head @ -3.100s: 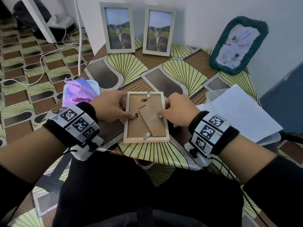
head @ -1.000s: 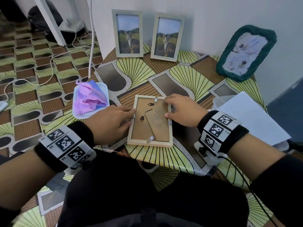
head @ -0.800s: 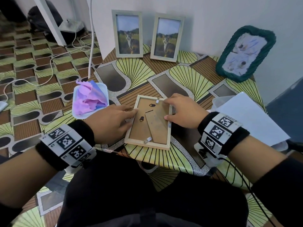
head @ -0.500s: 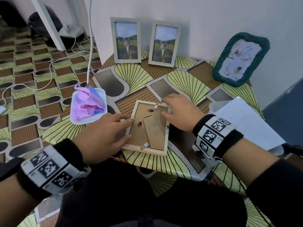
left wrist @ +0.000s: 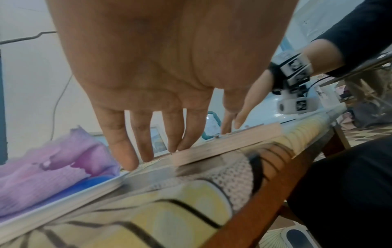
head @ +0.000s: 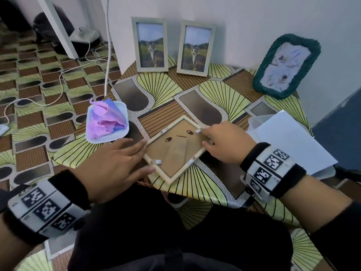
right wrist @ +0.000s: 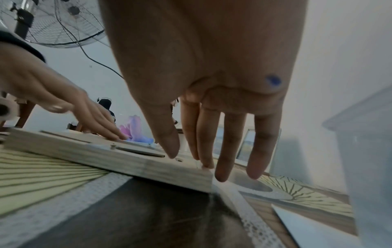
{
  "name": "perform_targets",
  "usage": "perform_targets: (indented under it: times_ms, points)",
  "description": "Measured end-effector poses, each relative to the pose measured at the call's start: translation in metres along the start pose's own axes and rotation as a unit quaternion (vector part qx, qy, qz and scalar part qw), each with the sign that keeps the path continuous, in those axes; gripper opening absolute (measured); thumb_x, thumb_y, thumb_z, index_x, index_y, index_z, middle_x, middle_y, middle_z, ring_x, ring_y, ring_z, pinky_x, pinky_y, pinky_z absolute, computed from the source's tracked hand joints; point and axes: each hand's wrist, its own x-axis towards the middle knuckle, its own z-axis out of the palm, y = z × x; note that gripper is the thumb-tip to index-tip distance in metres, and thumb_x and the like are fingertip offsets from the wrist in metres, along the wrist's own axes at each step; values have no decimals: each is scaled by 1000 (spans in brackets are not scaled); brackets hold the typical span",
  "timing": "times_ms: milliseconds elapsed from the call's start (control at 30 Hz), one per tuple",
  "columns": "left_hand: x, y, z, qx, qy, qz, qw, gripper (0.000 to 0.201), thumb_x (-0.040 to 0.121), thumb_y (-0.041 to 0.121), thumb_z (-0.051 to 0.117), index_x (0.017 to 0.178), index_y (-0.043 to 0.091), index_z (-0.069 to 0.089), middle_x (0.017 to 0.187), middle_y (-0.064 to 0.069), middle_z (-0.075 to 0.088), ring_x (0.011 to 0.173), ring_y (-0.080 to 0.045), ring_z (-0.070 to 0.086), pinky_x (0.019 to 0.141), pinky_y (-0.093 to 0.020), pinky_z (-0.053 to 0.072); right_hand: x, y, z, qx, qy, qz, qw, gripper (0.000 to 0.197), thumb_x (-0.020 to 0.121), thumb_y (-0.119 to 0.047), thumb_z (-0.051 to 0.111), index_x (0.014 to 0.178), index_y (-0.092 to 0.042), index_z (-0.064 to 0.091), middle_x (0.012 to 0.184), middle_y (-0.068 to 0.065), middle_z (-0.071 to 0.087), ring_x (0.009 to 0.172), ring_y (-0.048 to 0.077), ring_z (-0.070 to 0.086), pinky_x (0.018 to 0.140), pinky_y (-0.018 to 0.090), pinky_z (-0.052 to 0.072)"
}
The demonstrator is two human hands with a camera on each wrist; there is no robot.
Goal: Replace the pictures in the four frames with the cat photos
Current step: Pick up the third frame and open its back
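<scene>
One pale wooden frame (head: 174,151) lies face-down, turned diagonally, its brown cardboard back up. The left hand (head: 115,165) and right hand (head: 227,145) touch its edges with straight, slightly spread fingers. Two matching upright frames (head: 150,45) show cat photos.

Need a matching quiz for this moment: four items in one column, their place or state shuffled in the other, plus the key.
Things:
1. wooden frame
2. green woven frame
3. purple cloth
4. white paper sheet

Places or states:
A. bunched in a white tray at the table's left edge
B. face down near the table's front edge, turned diagonally, both hands touching it
C. on a clear container at the table's right side
D. leaning on the wall at the far right, no cat photo in it

Pairs: 1-B, 2-D, 3-A, 4-C
</scene>
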Motion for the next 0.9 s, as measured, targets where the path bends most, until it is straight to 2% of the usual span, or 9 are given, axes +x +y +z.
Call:
perform_targets:
  times_ms: [67, 133, 200, 300, 433, 567, 667, 767, 900]
  points:
    - [11, -7, 2, -26, -4, -4, 1000, 99, 81, 78, -12, 156, 19, 14, 163, 10, 11, 146, -15, 16, 119, -33, 21, -15, -2, 1, -5, 20, 11, 1000, 20, 94, -33, 46, 91, -19, 60, 73, -1, 54, 78, 27, 58, 63, 29, 37]
    - [24, -10, 4, -51, -19, -3, 999, 94, 84, 77, -5, 156, 17, 9, 164, 7, 6, 149, -14, 5, 122, -32, 13, -28, -4, 0, -3, 36, 30, 999, 26, 92, -35, 49, 72, -19, 53, 64, -2, 48, 68, 24, 50, 59, 28, 31]
    - [37, -12, 3, -60, -32, 3, 998, 87, 88, 70, 6, 157, 16, 7, 164, 3, 1, 150, -13, -1, 122, -29, 5, -38, -4, 1, 9, 45, 41, 998, 27, 89, -37, 53, 69, -19, 57, 66, -2, 52, 68, 21, 46, 60, 28, 31]
    - [52, -13, -1, -78, -26, 20, 996, 75, 97, 58, 26, 156, 13, 12, 164, 0, 4, 150, -12, 2, 118, -21, 0, -45, -1, 0, 53, 58, 49, 996, 18, 86, -36, 60, 78, -22, 69, 71, -6, 60, 72, 16, 50, 64, 26, 35]
    - [56, -16, -4, -123, 45, 20, 991, 75, 91, 55, 52, 151, 13, 33, 158, -2, 31, 144, -17, 26, 117, -24, 15, -39, 4, -1, 117, 78, 64, 988, 16, 84, -35, 68, 83, -20, 71, 80, -4, 69, 82, 17, 62, 75, 31, 52]
    - [54, -17, 0, -147, 91, -33, 984, 74, 86, 54, 62, 144, 11, 46, 134, -7, 59, 120, -26, 52, 103, -32, 36, -25, 8, 3, 127, 42, 72, 988, 32, 82, -44, 71, 66, -20, 57, 76, -1, 65, 78, 19, 59, 71, 31, 49]
    - [56, -19, 1, -146, 69, -29, 986, 74, 86, 54, 61, 146, 13, 42, 128, -5, 57, 113, -24, 49, 99, -34, 38, -18, 7, 6, 119, 39, 81, 989, 37, 82, -43, 71, 62, -18, 53, 73, 1, 62, 74, 18, 52, 66, 26, 39]
    - [60, -25, -2, -168, 47, -11, 985, 74, 85, 56, 62, 143, 15, 43, 120, 1, 52, 111, -18, 46, 98, -34, 40, -16, 6, 5, 120, 42, 80, 989, 38, 83, -43, 72, 62, -15, 57, 71, 3, 61, 71, 18, 51, 65, 25, 36]
    - [65, -28, -6, -173, 26, 6, 984, 71, 84, 56, 63, 141, 18, 47, 122, 5, 48, 111, -12, 47, 95, -25, 38, -15, 5, 4, 122, 47, 84, 988, 40, 85, -41, 70, 61, -11, 59, 65, 2, 56, 65, 16, 48, 63, 24, 33]
